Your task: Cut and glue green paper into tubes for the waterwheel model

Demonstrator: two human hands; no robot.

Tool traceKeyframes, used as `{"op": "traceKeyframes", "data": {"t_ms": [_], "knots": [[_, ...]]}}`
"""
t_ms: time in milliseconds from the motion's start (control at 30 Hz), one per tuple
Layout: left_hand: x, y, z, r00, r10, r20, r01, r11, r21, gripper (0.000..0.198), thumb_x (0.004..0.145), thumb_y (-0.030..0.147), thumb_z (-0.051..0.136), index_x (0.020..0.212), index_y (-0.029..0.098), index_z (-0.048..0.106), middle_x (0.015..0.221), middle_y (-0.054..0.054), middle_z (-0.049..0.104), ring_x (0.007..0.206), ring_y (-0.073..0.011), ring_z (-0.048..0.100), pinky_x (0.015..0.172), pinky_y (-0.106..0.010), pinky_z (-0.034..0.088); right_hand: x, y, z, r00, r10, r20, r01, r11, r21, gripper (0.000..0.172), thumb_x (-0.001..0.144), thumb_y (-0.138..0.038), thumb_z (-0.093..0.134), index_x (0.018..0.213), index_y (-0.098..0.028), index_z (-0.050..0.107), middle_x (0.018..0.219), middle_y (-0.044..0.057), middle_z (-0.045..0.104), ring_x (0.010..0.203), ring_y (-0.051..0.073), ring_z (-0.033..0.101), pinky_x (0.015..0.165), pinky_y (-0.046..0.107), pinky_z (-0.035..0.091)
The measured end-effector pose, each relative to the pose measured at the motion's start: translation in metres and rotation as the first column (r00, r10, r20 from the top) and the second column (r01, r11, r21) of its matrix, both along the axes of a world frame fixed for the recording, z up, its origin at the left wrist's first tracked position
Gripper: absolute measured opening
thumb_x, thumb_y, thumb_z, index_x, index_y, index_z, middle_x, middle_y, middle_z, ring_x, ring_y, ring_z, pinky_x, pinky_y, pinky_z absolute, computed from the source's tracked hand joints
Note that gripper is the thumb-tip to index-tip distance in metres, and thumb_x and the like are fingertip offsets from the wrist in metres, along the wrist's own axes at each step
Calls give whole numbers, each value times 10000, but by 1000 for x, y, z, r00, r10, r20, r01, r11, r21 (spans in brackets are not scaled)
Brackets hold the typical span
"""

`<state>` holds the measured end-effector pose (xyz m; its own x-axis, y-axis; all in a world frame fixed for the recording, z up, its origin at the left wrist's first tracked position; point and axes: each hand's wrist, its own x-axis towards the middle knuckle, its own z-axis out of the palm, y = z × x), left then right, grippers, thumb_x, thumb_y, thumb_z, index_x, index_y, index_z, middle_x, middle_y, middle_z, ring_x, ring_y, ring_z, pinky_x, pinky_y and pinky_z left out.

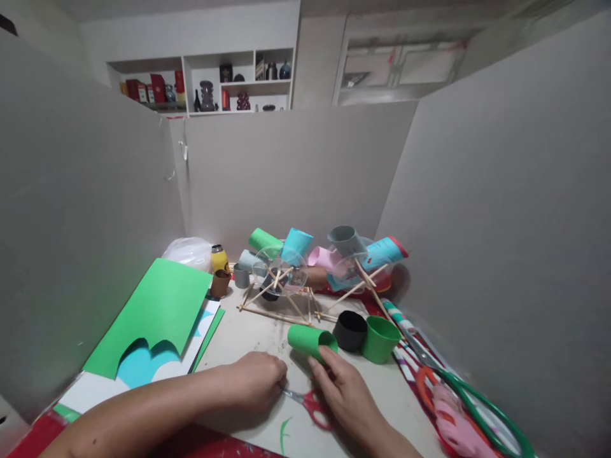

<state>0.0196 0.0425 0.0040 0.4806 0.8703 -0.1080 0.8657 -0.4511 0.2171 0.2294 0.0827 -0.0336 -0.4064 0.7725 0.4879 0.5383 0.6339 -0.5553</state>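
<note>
My right hand [351, 391] pinches the open right end of a green paper tube [305, 341], which lies on its side just above the board. My left hand [255, 381] is closed, knuckles up, left of the tube; whatever is in its fingers is hidden. Between my hands lie small scissors with red handles [316, 409], their blade tips running up to my left fingers. A thin curved green paper scrap [285, 435] rests below them. Right of the tube stand a black paper cup [350, 331] and a green paper cup [381, 340], side by side.
Behind are two stick-framed wheels with clear discs [281, 270] and coloured paper tubes. Green card sheets [153, 312] lie left, near a brown cup [220, 284] and yellow bottle [219, 257]. Large green-handled scissors [477, 404] lie right. Grey partitions [296, 172] enclose three sides.
</note>
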Motion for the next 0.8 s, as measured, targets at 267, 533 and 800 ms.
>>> {"op": "traceKeyframes", "data": {"t_ms": [267,533,800], "knots": [[3,-15,-6,995,-47,-83,50,998,27,187,806,232,535,896,153,679,885,-140,738,791,-283,707,686,-333,523,-5,-1,-8,983,171,62,-170,985,-33,236,953,-323,507,1007,-190,695,1013,118,745,935,247,704,840,318,547],[11,-22,2,997,37,-67,-41,998,-45,235,775,283,567,963,197,679,934,-85,763,807,-263,721,613,-287,499,-6,7,-32,978,195,69,-192,980,-50,334,944,-365,516,1121,-168,719,1182,171,732,1087,292,692,954,365,537],[15,2,-34,967,-81,-240,128,974,189,101,813,288,649,837,200,691,753,-20,739,628,-191,691,461,-223,390,-2,16,-46,978,203,43,-202,979,-22,413,919,-442,572,1217,-194,711,1267,154,705,1161,306,663,1007,392,524]]}}
